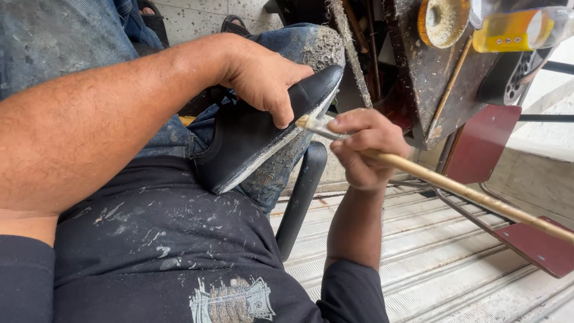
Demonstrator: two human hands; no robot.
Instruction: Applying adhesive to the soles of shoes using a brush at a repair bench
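While the black shoe point(251, 134) rests on the person's knee, propped against the jeans point(281, 167) with its pale sole edge turned outward, the left hand point(260, 75) comes over the top of it and clamps down near the toe end, fingers point(281, 113) curled together over the upper with the tips right at the sole line. The right hand point(368, 149) sits just beside the shoe on its toe side, fingers pinched shut around a long wooden-handled brush point(454, 188), held close to the bristle end. The bristles point(305, 122) touch the sole edge just under the left fingertips, and the handle runs away from the shoe, slanting down toward the lower right. Just past the toe of the shoe there's a grimy dark bench point(427, 78) with crusty residue on it, and further out from the shoe on that bench sit a round tin with a caked yellowish rim point(442, 21) and a clear plastic bottle point(520, 27) holding yellow liquid, lying on its side. Below the shoe you can see the person's dark, speckled t-shirt point(167, 239), and out past the brush handle there's a dark red metal frame point(484, 143) over a ribbed pale floor point(442, 275).
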